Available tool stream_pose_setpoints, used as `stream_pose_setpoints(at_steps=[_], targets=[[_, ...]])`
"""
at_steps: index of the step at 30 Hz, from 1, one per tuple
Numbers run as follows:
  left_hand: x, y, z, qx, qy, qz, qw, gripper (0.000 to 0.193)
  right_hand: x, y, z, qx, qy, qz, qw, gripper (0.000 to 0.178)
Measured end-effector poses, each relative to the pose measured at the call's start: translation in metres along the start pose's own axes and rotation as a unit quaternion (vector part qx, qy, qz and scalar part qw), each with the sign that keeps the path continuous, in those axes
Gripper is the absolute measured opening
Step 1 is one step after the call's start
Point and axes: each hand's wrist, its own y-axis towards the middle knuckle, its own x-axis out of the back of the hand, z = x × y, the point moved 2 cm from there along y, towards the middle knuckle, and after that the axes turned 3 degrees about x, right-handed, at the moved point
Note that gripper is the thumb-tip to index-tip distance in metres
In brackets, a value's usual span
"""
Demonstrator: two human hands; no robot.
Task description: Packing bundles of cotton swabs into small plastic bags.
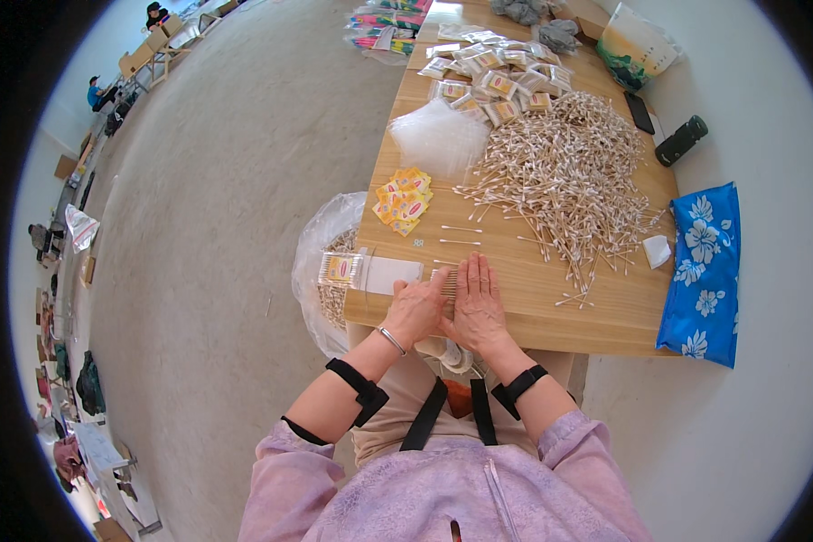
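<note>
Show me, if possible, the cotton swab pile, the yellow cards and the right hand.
Cotton swab pile (pixel 569 167), head view: the middle.
Yellow cards (pixel 403 198), head view: centre of the spread.
Right hand (pixel 478 308), head view: its back.

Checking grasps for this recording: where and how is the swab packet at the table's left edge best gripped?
Probably pinch its outer end, top and bottom, from the left: the swab packet lies flat and appears to jut past the table, leaving its underside reachable.
</note>
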Motion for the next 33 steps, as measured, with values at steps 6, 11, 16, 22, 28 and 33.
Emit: stream_pose_setpoints(at_steps=[6,11,16,22,28,33], targets=[[0.003,0.002,-0.004,0.036,-0.017,-0.004,0.999,0.060,0.007,0.000,0.001,-0.002,0.017,0.008,1.000,0.099],[0.002,0.002,-0.003,0.021,-0.001,-0.018,1.000,0.057,0.002,-0.006,0.002,0.015,-0.012,0.014,1.000,0.098],[0.007,0.003,-0.008,0.038,-0.009,0.004,0.999,0.052,0.002,-0.011,0.002,0.021,0.015,0.015,1.000,0.096],[-0.002,0.004,0.002,0.062,-0.209,-0.170,0.961,0.040,0.008,-0.009,0.009,0.000,0.014,0.062,0.998,0.097],[-0.028,0.016,0.011,0.076,-0.517,-0.189,0.831,0.042,0.005,-0.005,0.015,-0.020,0.022,0.067,0.997,0.091],[-0.027,0.018,0.009,0.080,-0.605,-0.170,0.774,0.046,-0.002,-0.002,0.017,-0.015,0.028,0.043,0.999,0.085]])
